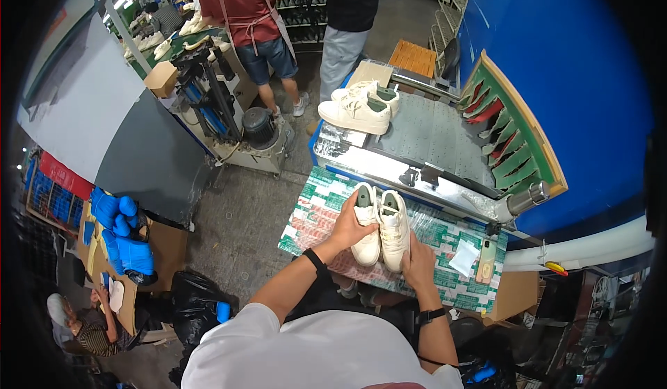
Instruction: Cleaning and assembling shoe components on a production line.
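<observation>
Two cream lace-up shoes sit side by side right in front of us, over the near stretch of the patterned table [313,212], almost touching along their inner sides; whether the soles rest on it, we can't tell. Long axes run nearly away from our body: toes toward us, dark-lined openings at the far end. And look at the left hand [349,228]! It comes in from the left, closed on the left shoe [365,239], thumb across its upper, fingers up toward the heel. Over on the other flank, our right hand [418,260] lies lower, against the outer side of the right shoe [393,243], nearer the toe; its fingertips are partly hidden, so we can't call how firmly it holds. Just beyond the heels runs the machine's metal edge [368,160], angling away from upper left to lower right.
</observation>
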`<action>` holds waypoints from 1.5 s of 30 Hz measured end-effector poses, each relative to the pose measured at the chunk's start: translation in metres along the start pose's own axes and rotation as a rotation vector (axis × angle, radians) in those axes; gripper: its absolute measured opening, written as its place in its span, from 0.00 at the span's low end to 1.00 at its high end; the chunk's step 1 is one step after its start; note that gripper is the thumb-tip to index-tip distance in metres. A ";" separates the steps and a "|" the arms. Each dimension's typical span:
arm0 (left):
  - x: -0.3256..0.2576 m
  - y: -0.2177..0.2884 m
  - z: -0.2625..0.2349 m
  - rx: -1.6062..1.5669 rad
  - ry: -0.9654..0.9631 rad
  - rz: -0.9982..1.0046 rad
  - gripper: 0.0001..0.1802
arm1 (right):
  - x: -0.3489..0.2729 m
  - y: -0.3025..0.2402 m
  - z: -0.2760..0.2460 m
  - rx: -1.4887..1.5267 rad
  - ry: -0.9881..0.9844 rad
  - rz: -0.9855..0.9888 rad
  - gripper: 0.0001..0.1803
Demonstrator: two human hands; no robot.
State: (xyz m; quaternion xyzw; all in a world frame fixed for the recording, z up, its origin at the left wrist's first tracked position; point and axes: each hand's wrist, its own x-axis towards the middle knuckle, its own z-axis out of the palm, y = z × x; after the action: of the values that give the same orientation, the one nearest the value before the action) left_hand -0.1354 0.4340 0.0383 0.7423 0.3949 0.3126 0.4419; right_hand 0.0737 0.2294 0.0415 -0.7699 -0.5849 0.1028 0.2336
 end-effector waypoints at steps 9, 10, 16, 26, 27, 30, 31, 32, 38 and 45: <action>-0.020 0.037 -0.008 0.125 0.018 -0.064 0.56 | -0.043 0.013 0.011 0.035 0.079 -0.044 0.32; -0.025 0.032 0.002 0.184 0.065 0.008 0.56 | -0.042 0.014 0.013 0.008 0.088 -0.025 0.32; -0.032 0.014 0.027 0.052 0.123 -0.186 0.67 | -0.023 0.002 0.008 -0.061 -0.114 0.079 0.35; -0.053 0.043 -0.028 0.127 0.158 -0.358 0.59 | -0.043 0.054 -0.005 -0.064 -0.041 0.239 0.23; -0.061 0.035 -0.022 0.167 0.117 -0.351 0.58 | -0.045 0.053 0.000 -0.019 0.030 0.218 0.20; -0.081 0.012 -0.010 0.309 0.211 -0.032 0.57 | -0.039 0.042 0.009 0.161 0.217 0.034 0.23; -0.082 0.019 -0.007 0.286 0.258 0.006 0.49 | -0.042 0.040 0.012 0.156 0.213 0.043 0.23; -0.085 0.027 -0.010 0.283 0.257 -0.005 0.49 | -0.045 0.034 0.015 0.522 0.202 0.274 0.25; -0.079 0.040 -0.040 0.297 0.081 0.065 0.21 | -0.088 0.063 0.048 0.570 0.113 0.523 0.30; -0.053 -0.001 -0.042 0.273 0.037 0.294 0.01 | -0.110 0.075 0.050 0.623 0.003 0.551 0.31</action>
State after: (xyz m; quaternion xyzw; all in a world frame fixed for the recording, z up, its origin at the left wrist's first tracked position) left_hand -0.1953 0.4060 0.0487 0.8391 0.3289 0.3310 0.2795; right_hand 0.0831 0.1220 -0.0507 -0.7901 -0.2977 0.3327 0.4201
